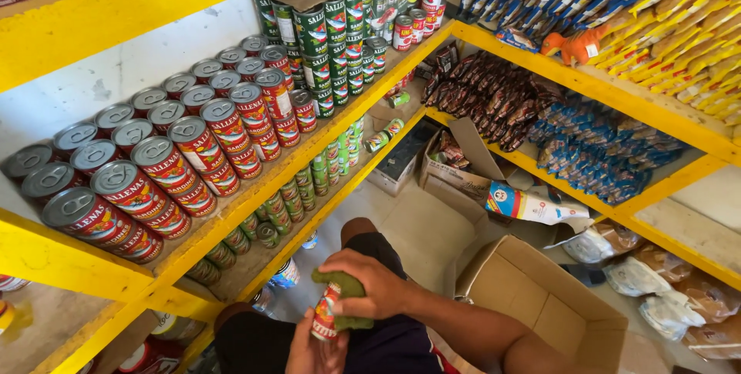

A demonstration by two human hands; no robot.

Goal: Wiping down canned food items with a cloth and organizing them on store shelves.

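My left hand (302, 347) holds a small red tin can (325, 314) from below, above my lap at the bottom centre. Against the can's top and side my right hand (373, 282) presses a green cloth (346, 289). The can is upright, slightly tilted. Up and to the left, a yellow shelf (255, 189) carries stacked red cans (158, 169) in rows. Green-labelled cans (333, 30) stand farther along the same shelf.
An open cardboard box (540, 301) sits right of my knees. Another open box (455, 162) with packets lies on the floor ahead. The lower shelf holds green cans (289, 200). Right-hand yellow shelves (617, 96) carry dark, blue and yellow packets. Bagged goods (679, 289) lie underneath.
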